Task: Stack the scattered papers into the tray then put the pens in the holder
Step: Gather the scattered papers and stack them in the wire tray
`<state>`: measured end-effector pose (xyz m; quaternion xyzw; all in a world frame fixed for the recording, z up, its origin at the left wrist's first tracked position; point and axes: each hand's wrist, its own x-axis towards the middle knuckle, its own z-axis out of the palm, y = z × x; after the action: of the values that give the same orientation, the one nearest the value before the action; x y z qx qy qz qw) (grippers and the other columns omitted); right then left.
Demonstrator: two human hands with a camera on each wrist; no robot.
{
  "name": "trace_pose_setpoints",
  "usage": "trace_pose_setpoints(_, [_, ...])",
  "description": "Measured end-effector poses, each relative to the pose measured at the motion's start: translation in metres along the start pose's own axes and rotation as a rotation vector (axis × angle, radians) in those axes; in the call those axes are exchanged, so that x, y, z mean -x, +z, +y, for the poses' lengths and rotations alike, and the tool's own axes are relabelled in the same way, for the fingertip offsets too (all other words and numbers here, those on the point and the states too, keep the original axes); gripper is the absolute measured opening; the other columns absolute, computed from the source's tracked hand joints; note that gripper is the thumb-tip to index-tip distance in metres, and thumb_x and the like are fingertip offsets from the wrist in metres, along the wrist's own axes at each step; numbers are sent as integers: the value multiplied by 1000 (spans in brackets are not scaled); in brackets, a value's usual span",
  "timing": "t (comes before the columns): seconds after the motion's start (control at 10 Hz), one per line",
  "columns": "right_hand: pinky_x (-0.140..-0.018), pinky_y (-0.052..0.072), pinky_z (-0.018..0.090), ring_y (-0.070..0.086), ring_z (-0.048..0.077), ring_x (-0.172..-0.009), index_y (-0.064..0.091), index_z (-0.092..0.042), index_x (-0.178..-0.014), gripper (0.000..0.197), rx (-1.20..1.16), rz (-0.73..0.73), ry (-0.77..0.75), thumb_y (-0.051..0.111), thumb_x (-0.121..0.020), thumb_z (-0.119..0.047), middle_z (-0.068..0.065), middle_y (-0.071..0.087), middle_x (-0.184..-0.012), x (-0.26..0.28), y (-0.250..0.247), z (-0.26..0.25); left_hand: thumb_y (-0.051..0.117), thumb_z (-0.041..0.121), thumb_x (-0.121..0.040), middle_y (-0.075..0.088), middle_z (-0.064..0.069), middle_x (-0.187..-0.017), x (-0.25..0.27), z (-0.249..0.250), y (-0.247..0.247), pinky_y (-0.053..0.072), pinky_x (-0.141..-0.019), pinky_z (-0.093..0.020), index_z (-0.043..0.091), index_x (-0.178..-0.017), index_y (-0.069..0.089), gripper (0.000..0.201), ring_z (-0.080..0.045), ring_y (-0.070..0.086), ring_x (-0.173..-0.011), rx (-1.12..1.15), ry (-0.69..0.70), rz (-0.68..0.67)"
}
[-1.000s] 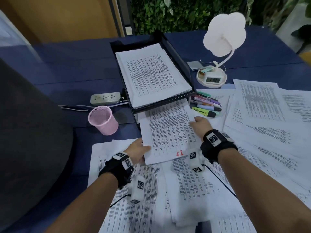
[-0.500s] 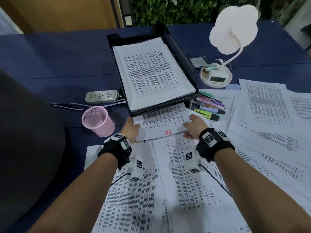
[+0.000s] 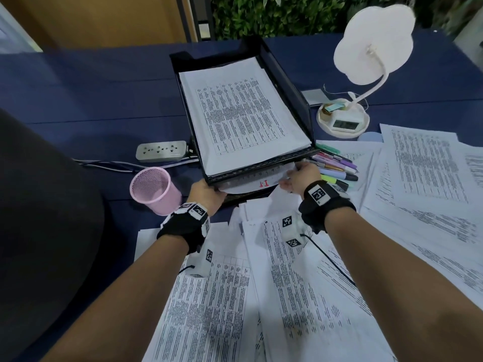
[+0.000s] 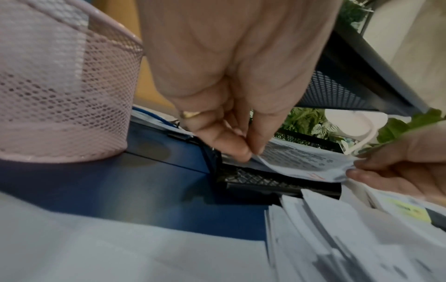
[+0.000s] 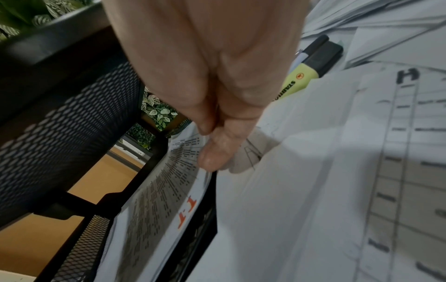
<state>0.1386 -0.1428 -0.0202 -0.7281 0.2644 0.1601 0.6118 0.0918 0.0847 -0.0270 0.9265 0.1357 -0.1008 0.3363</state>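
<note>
i have a sheet (image 3: 257, 182) pinched at its near corners, left hand (image 3: 206, 193) on one side and right hand (image 3: 300, 178) on the other, thumb against fingertips in both wrist views. the sheet, marked with a red number on its near edge, is most of the way into the lower level of the tray (image 3: 287, 82), under the upper level that already carries a stack of papers (image 3: 243, 118). only its near strip sticks out over the mesh front lip.

what matters to me: the sheet's long axis runs away from me, in line with the tray's length, and the slot lies straight ahead of both hands. so i judge the next push goes forward, both hands evenly, or the sheet will skew against a side wall. the near strip sags between my hands, so it could buckle at the lip.

the pens (image 3: 335, 168) lie just right of the tray, nearest my right hand; the holder (image 3: 154, 190) stands left, beside my left wrist. many loose papers (image 3: 287, 283) cover the surface (image 3: 78, 100) near me.
</note>
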Motion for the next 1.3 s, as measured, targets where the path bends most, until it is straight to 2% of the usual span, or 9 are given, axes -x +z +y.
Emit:
trace_pose_setpoints(0.2, [-80,53,37,62,35,-106,48,-7,-106,14,5,-20,9,39,-97,0,25,61,-113,3,-3,5,47,34,-92,39,3,-149,-1,-11,-4,32,-108,-27,29,-137,47,45,-20,38,-135,-413,64,-246])
trace_pose_setpoints(0.3, [-102,31,35,51,32,-112,41,-12,-123,26,-130,-43,45,26,-102,-10,21,54,-118,14,-14,9,52,30,-91,57,-4,-130,13,-6,-4,43,-91,-27,23,-125,56,34,-26,53,-119,-338,34,-181])
trace_pose_setpoints(0.4, [-103,40,37,51,40,-120,51,-7,-131,38,164,71,-24,40,-95,-4,22,54,-130,18,-25,28,54,32,-89,63,-4,-90,30,-2,4,43,-67,-25,20,-92,58,13,-26,62,-91,-298,59,-191])
trace_pose_setpoints(0.6, [-95,39,22,54,27,-118,67,-11,-114,31,407,234,-137,47,-91,-7,9,61,-127,48,-63,68,51,40,-92,60,-10,-85,67,9,35,40,-68,-26,9,-84,61,33,-25,56,-81,-261,5,-384])
trace_pose_setpoints(0.8, [-94,50,40,59,30,-110,62,-26,-121,33,655,190,-76,50,-90,-19,7,60,-127,68,-87,96,70,23,-83,51,-8,-61,79,9,51,42,-53,-19,12,-63,43,35,-13,51,-48,223,-232,-365])
trace_pose_setpoints(0.9, [-98,46,33,57,27,-115,58,-22,-127,38,655,112,-121,54,-89,-17,5,57,-133,73,-92,102,78,20,-73,68,-16,-96,88,11,55,56,-80,-43,4,-84,60,27,-28,67,-81,438,-327,-434])
trace_pose_setpoints(1.0, [-105,40,34,51,24,-124,53,-21,-131,46,704,61,-156,62,-86,-23,3,50,-140,78,-94,104,73,25,-81,67,-12,-105,102,19,62,54,-87,-41,1,-111,62,40,-29,65,-96,301,-239,-522])
trace_pose_setpoints(1.2, [-112,25,52,20,22,-143,29,-34,-145,92,1142,-76,-231,65,-68,-69,-4,18,-157,104,-93,108,67,39,-81,48,-16,-131,98,30,66,43,-98,-34,6,-118,59,50,-31,49,-120,-330,22,-299])
trace_pose_setpoints(1.3, [-113,18,57,6,23,-146,17,-34,-148,106,1238,-160,-232,63,-62,-76,-4,7,-159,109,-94,111,69,25,-80,62,-15,-111,94,31,61,52,-76,-32,5,-114,58,41,-29,61,-97,-118,5,-324])
